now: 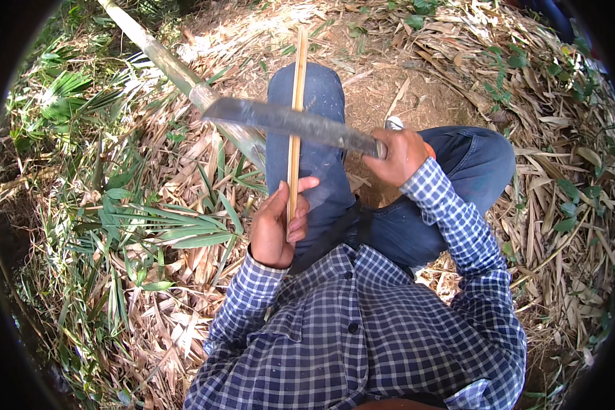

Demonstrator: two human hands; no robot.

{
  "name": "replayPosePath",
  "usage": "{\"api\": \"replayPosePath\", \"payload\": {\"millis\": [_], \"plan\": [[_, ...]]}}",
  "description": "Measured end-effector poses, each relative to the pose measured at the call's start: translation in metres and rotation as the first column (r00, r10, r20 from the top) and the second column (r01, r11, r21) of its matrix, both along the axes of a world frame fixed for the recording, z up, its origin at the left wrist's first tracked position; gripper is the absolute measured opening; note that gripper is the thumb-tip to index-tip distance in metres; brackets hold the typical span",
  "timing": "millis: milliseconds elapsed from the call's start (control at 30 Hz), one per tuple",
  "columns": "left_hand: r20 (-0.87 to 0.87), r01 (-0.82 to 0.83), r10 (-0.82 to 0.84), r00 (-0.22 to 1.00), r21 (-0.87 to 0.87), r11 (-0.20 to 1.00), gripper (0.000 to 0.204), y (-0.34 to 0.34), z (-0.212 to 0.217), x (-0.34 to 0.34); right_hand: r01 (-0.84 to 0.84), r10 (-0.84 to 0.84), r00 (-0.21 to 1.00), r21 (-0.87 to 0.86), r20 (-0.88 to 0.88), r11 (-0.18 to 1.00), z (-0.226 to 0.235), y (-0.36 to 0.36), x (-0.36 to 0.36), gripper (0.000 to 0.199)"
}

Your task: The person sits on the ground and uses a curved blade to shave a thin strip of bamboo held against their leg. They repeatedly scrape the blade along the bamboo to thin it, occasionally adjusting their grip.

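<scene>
A thin, pale bamboo strip (pixel 294 164) stands lengthwise in front of me, over my left thigh. My left hand (pixel 277 225) grips its lower end, the index finger sticking out to the right. In my right hand (pixel 401 156) is a machete (pixel 301 128) with a long, dark blade, slightly blurred. The blade points left and crosses over the strip around its middle; I cannot tell whether the two touch. My right fingers wrap round the handle, which is mostly hidden, with a bit of orange showing at the hand's right side.
A thick bamboo pole (pixel 178 72) slants from the upper left down to my left leg (pixel 321 89). My bent right knee (pixel 488 160) lies to the right. Green palm-like leaves (pixel 191 229) grow at the left, and dry bamboo leaves (pixel 547 198) litter the ground around a patch of bare soil (pixel 430 96).
</scene>
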State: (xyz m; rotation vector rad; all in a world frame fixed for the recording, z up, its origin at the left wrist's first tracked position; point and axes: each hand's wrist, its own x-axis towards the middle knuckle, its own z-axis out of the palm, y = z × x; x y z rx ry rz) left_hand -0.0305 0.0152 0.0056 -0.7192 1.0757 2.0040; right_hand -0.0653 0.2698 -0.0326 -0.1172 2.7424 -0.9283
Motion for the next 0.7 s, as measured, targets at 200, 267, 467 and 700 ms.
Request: {"api": "replayPosePath", "payload": {"millis": [200, 267, 467, 700], "plan": [[0.107, -0.100, 0.088, 0.990, 0.107, 0.989, 0.032, 0.000, -0.004, -0.003, -0.133, 0.129, 0.988, -0.047, -0.083, 0.990, 0.004, -0.010, 0.026, 0.023], [0.085, -0.082, 0.069, 0.994, 0.154, 0.985, 0.026, -0.003, -0.005, -0.001, -0.158, 0.152, 0.984, -0.064, -0.097, 0.985, 0.005, -0.009, 0.028, 0.023], [0.085, -0.098, 0.082, 0.993, 0.204, 0.974, 0.019, 0.002, 0.002, 0.002, -0.062, 0.064, 0.987, 0.018, -0.145, 0.998, -0.005, 0.005, 0.004, 0.024], [0.093, -0.081, 0.071, 0.993, 0.113, 0.990, 0.020, 0.001, 0.004, 0.009, -0.172, 0.173, 0.972, 0.020, -0.158, 0.985, -0.004, 0.000, 0.015, 0.024]]}}
